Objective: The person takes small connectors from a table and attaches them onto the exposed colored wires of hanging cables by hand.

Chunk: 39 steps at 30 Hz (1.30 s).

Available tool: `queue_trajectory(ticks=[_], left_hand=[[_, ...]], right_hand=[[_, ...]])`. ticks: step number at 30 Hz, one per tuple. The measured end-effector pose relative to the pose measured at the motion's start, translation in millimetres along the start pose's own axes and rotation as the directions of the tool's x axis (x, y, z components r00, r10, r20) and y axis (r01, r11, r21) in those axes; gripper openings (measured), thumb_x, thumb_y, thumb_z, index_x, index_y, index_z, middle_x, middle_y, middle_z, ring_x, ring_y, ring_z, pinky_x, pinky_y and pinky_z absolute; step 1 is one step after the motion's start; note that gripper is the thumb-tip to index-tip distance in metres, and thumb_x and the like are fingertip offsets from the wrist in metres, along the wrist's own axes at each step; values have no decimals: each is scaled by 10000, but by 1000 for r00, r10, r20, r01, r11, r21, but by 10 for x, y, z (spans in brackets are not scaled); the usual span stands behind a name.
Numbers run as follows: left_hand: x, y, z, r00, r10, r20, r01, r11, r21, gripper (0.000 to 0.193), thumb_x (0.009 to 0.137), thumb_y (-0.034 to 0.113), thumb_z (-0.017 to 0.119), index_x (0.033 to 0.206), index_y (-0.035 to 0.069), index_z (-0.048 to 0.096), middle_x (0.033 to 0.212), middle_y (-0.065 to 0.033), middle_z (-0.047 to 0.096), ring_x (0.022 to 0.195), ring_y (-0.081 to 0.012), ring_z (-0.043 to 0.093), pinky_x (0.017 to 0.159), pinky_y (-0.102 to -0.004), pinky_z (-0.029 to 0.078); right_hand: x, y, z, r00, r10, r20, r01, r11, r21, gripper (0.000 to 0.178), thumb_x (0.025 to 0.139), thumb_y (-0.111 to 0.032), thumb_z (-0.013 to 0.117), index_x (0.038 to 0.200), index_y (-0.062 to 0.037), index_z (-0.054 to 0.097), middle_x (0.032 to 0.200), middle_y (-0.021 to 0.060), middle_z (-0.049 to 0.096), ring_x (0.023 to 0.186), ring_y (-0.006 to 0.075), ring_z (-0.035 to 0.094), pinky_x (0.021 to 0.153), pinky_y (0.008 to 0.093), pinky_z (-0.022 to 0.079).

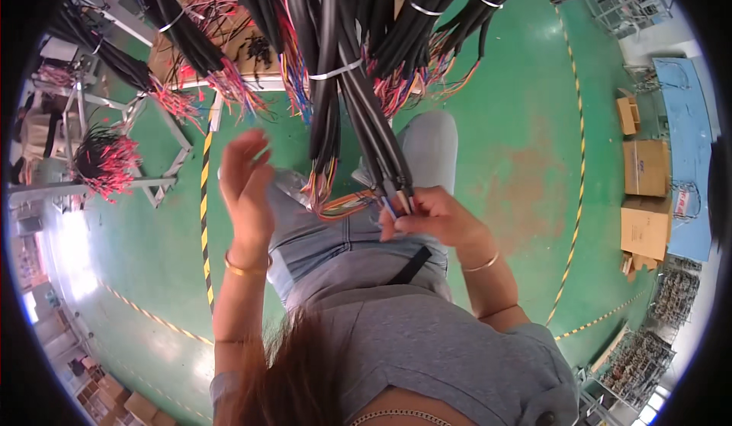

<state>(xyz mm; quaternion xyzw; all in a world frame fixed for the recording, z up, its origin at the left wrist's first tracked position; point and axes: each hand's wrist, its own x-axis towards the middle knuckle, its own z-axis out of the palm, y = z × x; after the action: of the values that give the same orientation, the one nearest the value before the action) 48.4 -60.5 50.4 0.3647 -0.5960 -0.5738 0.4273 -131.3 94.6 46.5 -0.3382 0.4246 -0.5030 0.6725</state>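
Observation:
Several black-sheathed cables (375, 125) hang down in front of me, bound higher up with a white cable tie (335, 69). My right hand (436, 219) pinches the stripped ends of some of them, where blue, white and brown wires come out. Beside it, at the left, a second group of cables (325, 132) ends in loose orange, yellow and white wires (335, 197) over my lap. My left hand (248, 174) is raised to the left of the cables, its fingers apart and slightly curled, touching nothing.
More tied cable bundles (179, 30) with red and multicoloured ends hang across the top. Behind them is a board (229, 37) littered with wire pieces. A metal frame (156, 178) and a red-and-black bundle (107, 159) stand at left. Cardboard boxes (646, 168) line the right.

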Motion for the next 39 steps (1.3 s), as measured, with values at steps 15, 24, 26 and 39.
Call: queue_trajectory(ticks=[15,24,26,39], left_hand=[[-206,180,490,702,-367,610,685,583,-437,181,764,69,507,918,-11,456,851,-133,564,762,-179,557,668,-279,468],[-176,140,525,712,-432,554,655,692,-302,281,658,12,615,899,-2,470,685,-61,558,549,-98,525,491,-198,434],[-150,113,543,642,-273,716,731,499,-465,363,630,33,639,950,-10,474,679,-57,551,477,-72,458,409,-170,359],[-175,120,643,710,-370,599,683,567,-460,189,610,12,657,705,34,495,576,-8,487,417,-58,401,365,-164,313]], right_hand=[[0,22,497,997,-33,-66,20,982,-185,171,793,-120,475,871,28,511,738,88,557,658,135,514,586,249,402],[-258,-152,569,747,-536,-393,228,762,-606,101,769,-30,495,810,62,501,676,54,520,602,98,488,551,197,387],[-279,-216,578,779,-452,-435,272,868,-416,107,775,-37,488,816,61,498,676,60,521,594,97,484,539,194,383],[-141,-281,362,806,-434,-402,210,846,-490,87,709,-3,544,782,39,524,685,51,485,626,109,465,585,213,370]])
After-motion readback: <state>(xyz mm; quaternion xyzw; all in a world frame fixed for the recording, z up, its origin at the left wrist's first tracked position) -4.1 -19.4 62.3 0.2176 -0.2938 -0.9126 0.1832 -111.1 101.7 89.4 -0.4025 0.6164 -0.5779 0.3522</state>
